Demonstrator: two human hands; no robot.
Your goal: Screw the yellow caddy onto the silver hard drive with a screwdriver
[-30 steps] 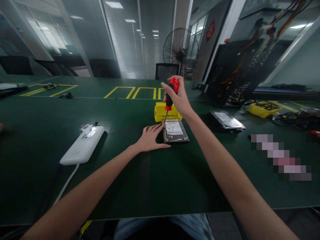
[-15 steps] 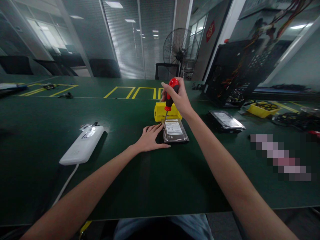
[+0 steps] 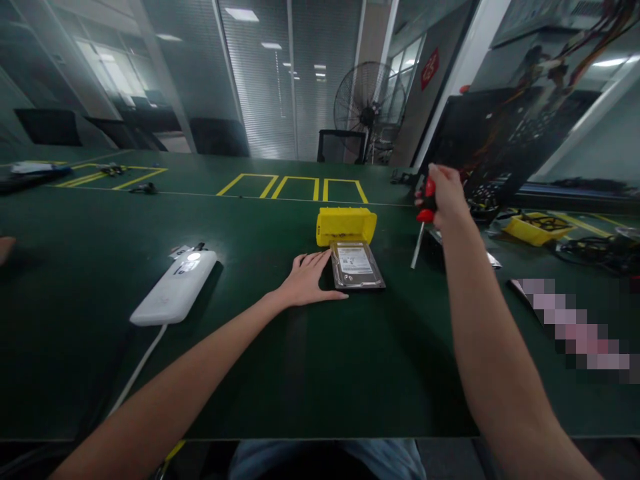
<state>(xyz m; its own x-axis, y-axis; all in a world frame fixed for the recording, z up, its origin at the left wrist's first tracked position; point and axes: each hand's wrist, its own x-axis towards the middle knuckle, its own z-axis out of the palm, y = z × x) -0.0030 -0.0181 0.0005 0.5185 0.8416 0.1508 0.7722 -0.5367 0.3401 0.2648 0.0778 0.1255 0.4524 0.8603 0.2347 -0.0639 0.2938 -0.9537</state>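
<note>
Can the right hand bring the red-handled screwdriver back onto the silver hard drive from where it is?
Probably yes. The right hand holds the red-handled screwdriver right of the silver hard drive, with only bare green mat between. The left hand rests at the drive's left edge, leaving its top uncovered.

Hard drive (image 3: 357,265) before bin (image 3: 345,225) (power strip (image 3: 175,295) left)

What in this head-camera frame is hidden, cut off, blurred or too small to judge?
- Printed label on the silver hard drive: too small to read.
- Handle of the red-and-black screwdriver: mostly wrapped by the right hand.
- Second hard drive behind the right forearm: largely covered by it.
- Pixelated patch on the green table: contents blurred out.
- Yellow plastic bin: its inside is not visible.
</note>
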